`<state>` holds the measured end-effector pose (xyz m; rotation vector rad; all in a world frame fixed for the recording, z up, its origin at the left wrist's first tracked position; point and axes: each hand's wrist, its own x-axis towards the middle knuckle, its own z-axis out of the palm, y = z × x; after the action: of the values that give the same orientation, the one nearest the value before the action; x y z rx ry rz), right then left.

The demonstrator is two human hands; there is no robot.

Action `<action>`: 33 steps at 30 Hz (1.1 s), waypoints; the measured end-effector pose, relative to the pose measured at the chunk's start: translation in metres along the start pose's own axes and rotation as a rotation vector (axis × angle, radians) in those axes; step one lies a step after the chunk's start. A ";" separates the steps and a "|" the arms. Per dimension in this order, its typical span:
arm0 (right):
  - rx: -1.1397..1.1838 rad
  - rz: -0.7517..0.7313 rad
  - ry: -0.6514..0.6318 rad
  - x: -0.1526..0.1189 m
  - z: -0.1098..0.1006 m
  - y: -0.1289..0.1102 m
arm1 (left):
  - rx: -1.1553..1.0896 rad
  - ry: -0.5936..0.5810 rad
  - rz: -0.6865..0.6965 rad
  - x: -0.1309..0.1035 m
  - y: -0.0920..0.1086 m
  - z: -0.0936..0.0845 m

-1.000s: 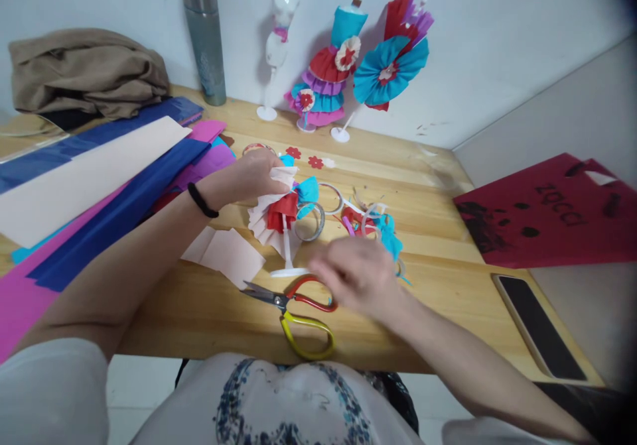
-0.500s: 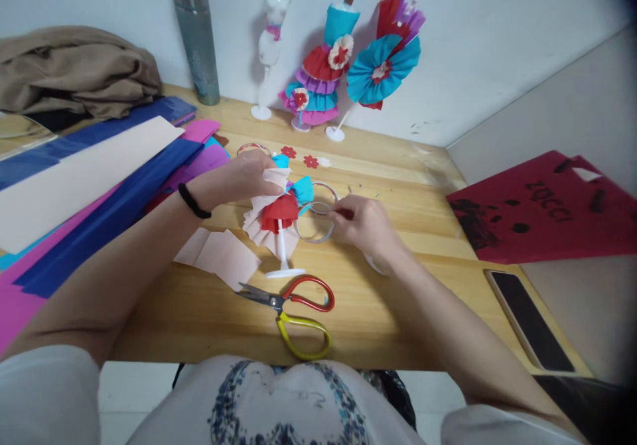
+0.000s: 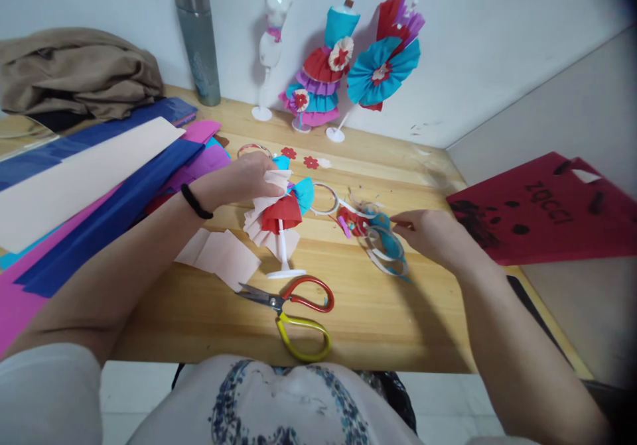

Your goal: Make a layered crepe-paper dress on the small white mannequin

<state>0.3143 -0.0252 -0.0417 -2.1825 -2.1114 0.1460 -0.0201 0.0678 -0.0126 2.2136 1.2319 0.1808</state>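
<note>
My left hand [image 3: 249,178] is closed on the upper part of a small dress form [image 3: 282,246] wrapped in red, blue and pale pink crepe paper. The form stands tilted a little on its white base. To the right, my right hand [image 3: 423,233] is beside a tangle of thin paper strips [image 3: 385,239]; its thumb and forefinger are close together at the edge of the strips, and whether they pinch one cannot be made out. A tape ring [image 3: 324,199] lies between the dress form and the strips. Open scissors [image 3: 279,302] lie in front of the form.
Crepe paper sheets [image 3: 89,180] and brown cloth [image 3: 74,67] are at the left. A bottle [image 3: 199,54] and three dress forms, one bare [image 3: 271,47], stand at the wall. Red paper flowers [image 3: 311,162] lie behind; a red bag [image 3: 542,213] and phone [image 3: 537,319] are at right.
My right hand has moved right, away from the dress form, and the pale strip loops it held beside the form are now at the scrap pile. My left hand stays on the form.
</note>
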 end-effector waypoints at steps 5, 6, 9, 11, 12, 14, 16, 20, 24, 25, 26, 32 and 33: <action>0.542 -0.024 0.049 0.008 -0.001 -0.057 | -0.030 -0.005 0.003 0.000 -0.003 0.001; 0.657 -0.056 0.007 0.011 0.001 -0.073 | -0.024 0.000 0.013 0.000 -0.004 0.001; 0.727 -0.204 -0.058 0.023 0.006 -0.113 | 0.014 0.029 0.047 0.001 -0.005 0.002; 0.646 -0.280 -0.098 0.031 0.008 -0.131 | 0.032 0.055 0.056 0.001 -0.004 0.002; 0.587 -0.285 -0.093 0.035 0.009 -0.137 | 0.035 0.065 0.056 0.001 -0.004 0.003; 0.491 -0.288 -0.077 0.041 0.009 -0.145 | 0.038 0.074 0.038 0.001 -0.003 0.003; 0.485 -0.293 -0.071 0.046 0.009 -0.149 | 0.036 0.075 0.026 0.000 -0.001 0.003; 0.671 -0.347 -0.108 0.060 0.010 -0.149 | 0.048 0.063 0.025 -0.002 0.002 0.003; 0.749 -0.376 -0.081 0.077 0.013 -0.147 | 0.151 0.122 0.079 -0.003 0.001 0.006; 0.773 -0.370 -0.081 0.080 0.013 -0.146 | 0.177 0.146 0.086 -0.003 0.000 0.007; 0.810 -0.365 -0.093 0.083 0.013 -0.146 | 0.194 0.165 0.086 -0.004 -0.001 0.009; 1.119 -0.268 -0.199 0.084 0.011 -0.146 | 0.262 0.209 0.080 -0.010 -0.002 0.018; 1.142 -0.251 -0.206 0.084 0.011 -0.147 | 0.279 0.214 0.071 -0.011 0.000 0.018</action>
<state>0.1703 0.0632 -0.0316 -1.2349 -1.6420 1.2252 -0.0195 0.0512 -0.0261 2.5337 1.3617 0.2967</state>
